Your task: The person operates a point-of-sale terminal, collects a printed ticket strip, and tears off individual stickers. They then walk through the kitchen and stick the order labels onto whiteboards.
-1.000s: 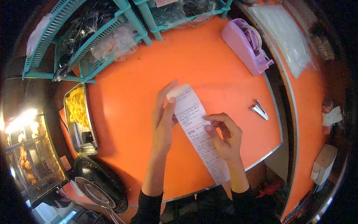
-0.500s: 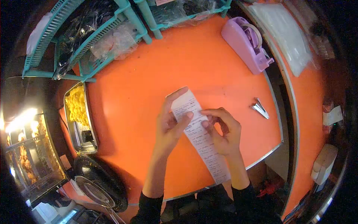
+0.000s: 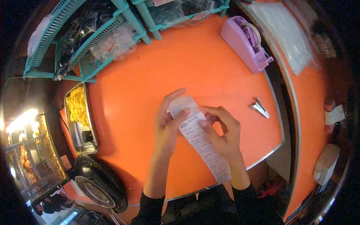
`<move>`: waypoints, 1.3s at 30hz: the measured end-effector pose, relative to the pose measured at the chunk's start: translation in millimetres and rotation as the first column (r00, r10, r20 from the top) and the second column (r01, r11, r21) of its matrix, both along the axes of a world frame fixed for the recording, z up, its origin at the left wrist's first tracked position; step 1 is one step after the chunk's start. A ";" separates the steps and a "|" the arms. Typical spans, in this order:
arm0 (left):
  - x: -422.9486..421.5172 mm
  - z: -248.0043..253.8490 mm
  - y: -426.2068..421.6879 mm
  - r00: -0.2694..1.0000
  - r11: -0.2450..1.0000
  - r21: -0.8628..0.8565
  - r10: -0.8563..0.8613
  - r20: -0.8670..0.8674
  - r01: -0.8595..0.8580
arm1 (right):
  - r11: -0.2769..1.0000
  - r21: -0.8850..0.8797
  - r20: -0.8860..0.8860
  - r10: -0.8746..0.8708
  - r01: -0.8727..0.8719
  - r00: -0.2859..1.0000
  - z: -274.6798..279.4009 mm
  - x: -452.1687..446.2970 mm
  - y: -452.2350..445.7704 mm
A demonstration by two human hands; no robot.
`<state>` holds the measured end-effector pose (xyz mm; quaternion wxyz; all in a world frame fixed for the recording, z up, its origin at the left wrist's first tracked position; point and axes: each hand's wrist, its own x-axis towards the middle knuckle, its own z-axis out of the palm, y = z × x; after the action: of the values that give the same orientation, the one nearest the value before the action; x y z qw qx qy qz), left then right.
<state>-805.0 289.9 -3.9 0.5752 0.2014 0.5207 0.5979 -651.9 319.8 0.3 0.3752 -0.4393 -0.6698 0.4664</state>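
A long printed receipt (image 3: 204, 144) is stretched between my two hands above the orange tabletop, its lower end hanging toward my right forearm. My left hand (image 3: 167, 125) grips it near the top, thumb across the printed face and fingers behind; the index finger sticks out past the upper edge. At the right edge of the paper, my right hand (image 3: 225, 135) pinches with thumb and index finger. The print is too small to read in full. To the right of my hands, a small silver stapler (image 3: 260, 108) lies on the orange table (image 3: 150, 82).
A purple tape dispenser (image 3: 242, 43) stands at the back right. Teal baskets (image 3: 137, 22) with plastic bags line the back. On the left are a metal tray (image 3: 77, 139) with yellow food, a black pan (image 3: 108, 180) and a lit display case (image 3: 32, 153).
The top of the receipt has come down and folded toward me between my fingers. My left hand has shifted slightly left, with its index finger lifted off the paper's top edge.
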 end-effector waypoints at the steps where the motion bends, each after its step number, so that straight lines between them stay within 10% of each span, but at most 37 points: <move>1: -1.5 0.7 0.3 1.000 1.000 -0.012 0.009 0.003 -0.009 | 0.994 -0.113 -0.088 -0.009 -0.001 0.996 1.7 0.0 -2.3; 21: 1.0 4.6 18.3 0.992 0.998 0.031 0.051 -0.118 -0.048 | 0.972 -0.217 -0.151 0.060 -0.092 0.987 -0.5 17.6 -11.1; 39: 2.6 12.9 8.7 0.988 0.995 0.068 -0.062 -0.140 0.072 | 0.998 0.034 -0.035 -0.060 0.061 0.998 12.0 1.1 5.8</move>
<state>-802.3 298.5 9.0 0.5500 0.2804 0.5301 0.5813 -650.8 325.6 12.3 0.4081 -0.4449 -0.6579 0.4502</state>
